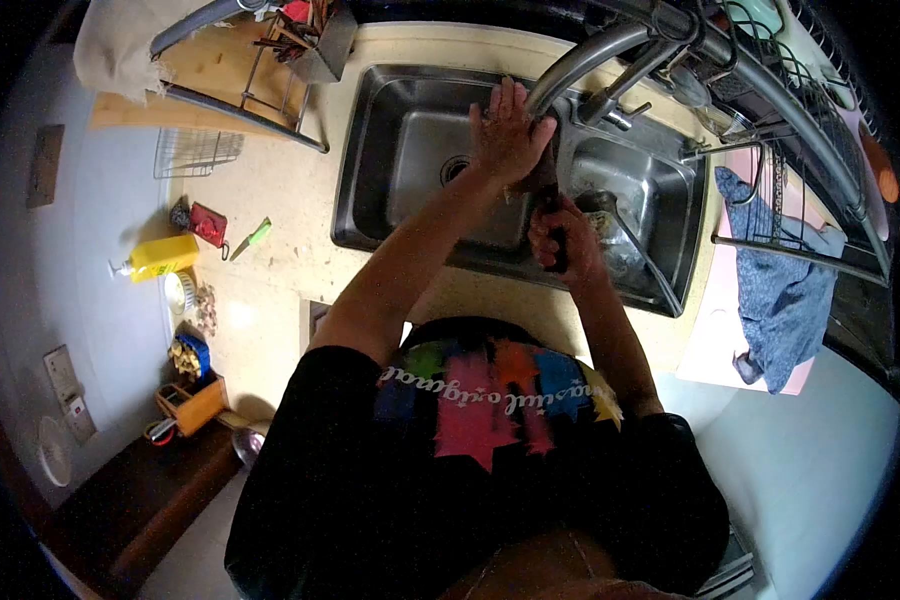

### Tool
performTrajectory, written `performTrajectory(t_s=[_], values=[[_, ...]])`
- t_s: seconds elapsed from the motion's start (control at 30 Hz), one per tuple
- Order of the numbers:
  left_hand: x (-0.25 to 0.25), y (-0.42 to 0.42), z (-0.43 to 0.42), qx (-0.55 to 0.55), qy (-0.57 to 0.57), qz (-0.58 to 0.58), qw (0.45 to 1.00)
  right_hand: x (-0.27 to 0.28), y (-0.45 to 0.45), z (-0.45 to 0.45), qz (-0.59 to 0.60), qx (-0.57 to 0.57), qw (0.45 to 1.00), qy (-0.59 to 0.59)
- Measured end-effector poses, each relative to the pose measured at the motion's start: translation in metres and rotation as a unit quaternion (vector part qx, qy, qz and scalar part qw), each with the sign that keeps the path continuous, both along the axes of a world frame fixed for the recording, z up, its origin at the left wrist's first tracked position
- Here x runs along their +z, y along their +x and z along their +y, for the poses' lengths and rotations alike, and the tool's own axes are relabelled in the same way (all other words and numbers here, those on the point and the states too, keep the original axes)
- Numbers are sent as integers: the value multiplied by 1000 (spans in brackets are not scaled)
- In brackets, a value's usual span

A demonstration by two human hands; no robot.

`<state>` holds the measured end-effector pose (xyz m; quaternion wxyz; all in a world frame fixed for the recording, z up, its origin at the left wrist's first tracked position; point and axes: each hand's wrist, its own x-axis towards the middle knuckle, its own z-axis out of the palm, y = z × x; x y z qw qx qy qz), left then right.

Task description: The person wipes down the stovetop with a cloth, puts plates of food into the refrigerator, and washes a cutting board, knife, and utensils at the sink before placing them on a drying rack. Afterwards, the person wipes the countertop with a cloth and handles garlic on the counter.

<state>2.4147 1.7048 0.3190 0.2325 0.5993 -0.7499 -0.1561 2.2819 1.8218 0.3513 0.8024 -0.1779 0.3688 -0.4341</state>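
Over the sink (343, 200), the left grip (510, 130), a bare hand, has its fingers spread beside the tap (598, 55). The right grip (567, 242) is closed around a dark tool (544, 178). On the surface (270, 300) at left are a green knife (257, 234), a red pouch (208, 225) and a yellow bottle (164, 258). A blue cloth (782, 300) is at right.
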Motion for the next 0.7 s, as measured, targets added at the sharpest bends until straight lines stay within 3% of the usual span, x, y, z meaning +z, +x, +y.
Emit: performTrajectory(t_s=[0.07, 0.1, 0.17, 0.2, 0.23, 0.27, 0.3, 0.33, 0.37, 0.4, 0.47, 0.53, 0.6, 0.63, 0.67, 0.7], values=[[12, 1, 3, 6, -34, -6, 999, 8, 2, -1, 0, 4, 1000, -4], [20, -2, 14, -35, 22, -6, 999, 11, 3, -6, -1, 3, 1000, -4], [9, -10, 30, -76, 78, -7, 994, 13, 7, -26, 165, -65, 983, -54], [-19, -20, 35, -66, 58, 140, 986, 10, 5, -33, 163, -67, 983, -56], [-16, -22, 42, -56, 37, 284, 957, 2, 1, -38, 247, -25, 961, -125], [-14, -22, 44, -57, 39, 282, 957, -8, 0, -41, 328, 18, 925, -190], [26, -17, 47, 5, 130, 358, 925, -32, 3, -43, 328, 17, 926, -187], [49, -11, 49, 68, 218, 427, 875, -65, 8, -44, 435, 46, 851, -290], [45, -5, 45, 69, 220, 428, 874, -82, 11, -44, 529, 75, 752, -386], [32, 2, 32, 128, 241, 433, 859, -40, 30, -31, 402, 19, 810, -426], [3, 15, 8, 189, 261, 434, 841, -24, 43, -19, 440, 13, 791, -424], [-33, 26, -10, 242, 266, 531, 767, -6, 40, -8, 479, 4, 773, -415], [-64, 42, -29, 223, 268, 531, 773, 14, 23, -7, 499, 161, 809, -265], [-64, 44, -28, 214, 270, 531, 774, -2, 10, -9, 499, 161, 809, -265], [-63, 46, -27, 206, 271, 531, 776, -29, -6, -12, 488, 90, 832, -248], [-43, 43, -18, 254, 294, 616, 685, -45, -21, -15, 474, 18, 850, -229]])
